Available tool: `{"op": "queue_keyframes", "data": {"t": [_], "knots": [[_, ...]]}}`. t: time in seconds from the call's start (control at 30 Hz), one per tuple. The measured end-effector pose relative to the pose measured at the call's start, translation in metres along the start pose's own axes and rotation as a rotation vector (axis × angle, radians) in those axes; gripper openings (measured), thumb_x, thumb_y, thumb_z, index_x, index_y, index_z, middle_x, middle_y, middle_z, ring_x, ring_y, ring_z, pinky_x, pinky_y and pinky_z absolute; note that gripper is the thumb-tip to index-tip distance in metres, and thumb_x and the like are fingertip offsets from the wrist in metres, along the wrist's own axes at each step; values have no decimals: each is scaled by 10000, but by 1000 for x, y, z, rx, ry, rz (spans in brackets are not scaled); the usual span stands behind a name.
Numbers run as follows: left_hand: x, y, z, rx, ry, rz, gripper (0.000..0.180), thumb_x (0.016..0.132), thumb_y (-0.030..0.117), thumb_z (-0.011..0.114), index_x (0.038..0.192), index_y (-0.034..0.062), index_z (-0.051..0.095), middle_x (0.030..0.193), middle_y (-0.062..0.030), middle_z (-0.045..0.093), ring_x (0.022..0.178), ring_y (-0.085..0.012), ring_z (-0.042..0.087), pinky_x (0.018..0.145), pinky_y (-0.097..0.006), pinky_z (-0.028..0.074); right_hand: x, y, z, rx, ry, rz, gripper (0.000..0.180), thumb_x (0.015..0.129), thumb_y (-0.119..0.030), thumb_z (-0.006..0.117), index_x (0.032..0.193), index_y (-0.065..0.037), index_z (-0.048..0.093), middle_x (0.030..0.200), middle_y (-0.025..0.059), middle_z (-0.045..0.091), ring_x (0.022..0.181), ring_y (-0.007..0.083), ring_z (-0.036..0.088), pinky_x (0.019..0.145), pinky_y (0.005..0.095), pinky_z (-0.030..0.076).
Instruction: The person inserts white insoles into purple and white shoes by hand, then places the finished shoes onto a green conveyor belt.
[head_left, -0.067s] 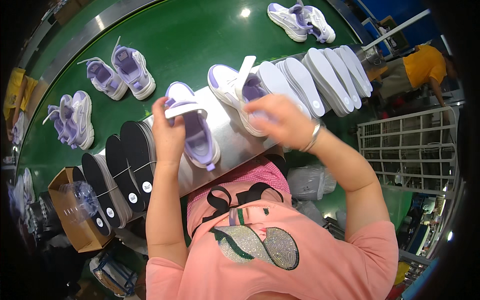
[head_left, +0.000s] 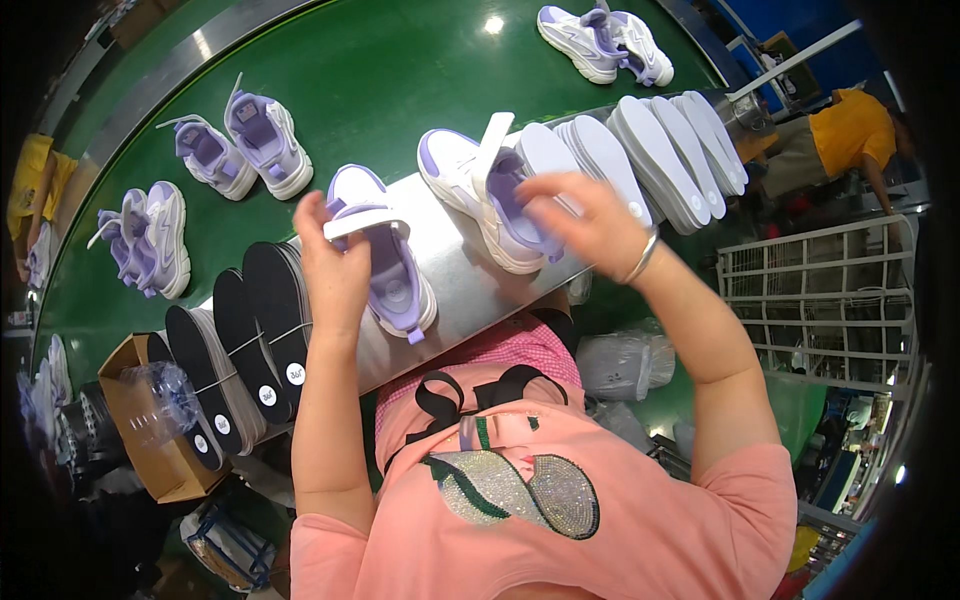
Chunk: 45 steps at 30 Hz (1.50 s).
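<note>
Two white and lilac sneakers lie in front of me on a metal ledge, toes pointing away. My left hand (head_left: 337, 262) is at the left sneaker (head_left: 402, 290), thumb and fingers apart around the end of its white strap (head_left: 368, 219); no firm grip shows. The right sneaker (head_left: 487, 215) has its strap (head_left: 492, 142) standing up and its lilac lining exposed. Over its heel side hovers my right hand (head_left: 592, 226), slightly blurred, fingers parted and nothing visible in them. Whether its fingertips touch the collar I cannot tell.
White insoles (head_left: 655, 165) stand in stacks to the right, tied black insoles (head_left: 275, 310) to the left. Several more sneakers (head_left: 265, 145) sit on the green surface (head_left: 400, 70) beyond. A cardboard box (head_left: 150, 455) is at lower left, a white wire rack (head_left: 815, 300) at right.
My right hand has shifted right, away from the right sneaker's opening. My left hand has moved slightly left, showing more of the strap's end.
</note>
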<state>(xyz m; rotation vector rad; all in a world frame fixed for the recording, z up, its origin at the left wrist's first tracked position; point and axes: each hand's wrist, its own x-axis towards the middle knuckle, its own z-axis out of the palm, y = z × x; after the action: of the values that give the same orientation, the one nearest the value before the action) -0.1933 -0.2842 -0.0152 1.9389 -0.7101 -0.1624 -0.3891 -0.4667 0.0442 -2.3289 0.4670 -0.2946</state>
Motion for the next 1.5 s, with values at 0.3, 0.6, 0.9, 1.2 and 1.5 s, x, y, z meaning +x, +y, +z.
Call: {"op": "queue_keyframes", "data": {"t": [0.3,0.6,0.9,1.2,1.5], "knots": [[-20,67,91,-35,-3,378,515,722,105,606,1161,-52,386,1108,-210,472,1026,-351,443,884,-399,340,-24,161,-37,-687,-27,841,442,700,-385,651,983,-72,518,989,125,594,909,298,563,801,377,420],[-2,59,128,43,-198,49,242,795,159,543,957,-14,489,803,-207,569,739,-365,554,668,-420,434,-29,96,-79,335,153,675,258,763,-266,580,708,-15,581,615,32,555,558,123,542,489,245,416],[-22,64,119,85,-248,94,317,767,109,542,1013,-47,419,728,-233,580,662,-395,568,594,-453,448,-13,16,-25,-108,-479,403,264,685,-246,549,713,5,626,630,149,601,587,278,582,581,361,463],[-26,58,120,71,-216,-16,252,783,104,513,948,-13,363,626,-235,559,590,-410,556,526,-475,438,-12,-7,-11,-818,-594,255,309,670,-272,577,892,-58,576,854,134,603,756,288,605,747,421,426],[-26,55,127,9,-251,-37,236,800,113,511,972,5,391,677,-243,572,632,-420,559,538,-481,428,3,32,26,-780,-601,-41,142,683,-160,547,683,-43,627,721,158,600,688,289,606,617,365,490]]}}
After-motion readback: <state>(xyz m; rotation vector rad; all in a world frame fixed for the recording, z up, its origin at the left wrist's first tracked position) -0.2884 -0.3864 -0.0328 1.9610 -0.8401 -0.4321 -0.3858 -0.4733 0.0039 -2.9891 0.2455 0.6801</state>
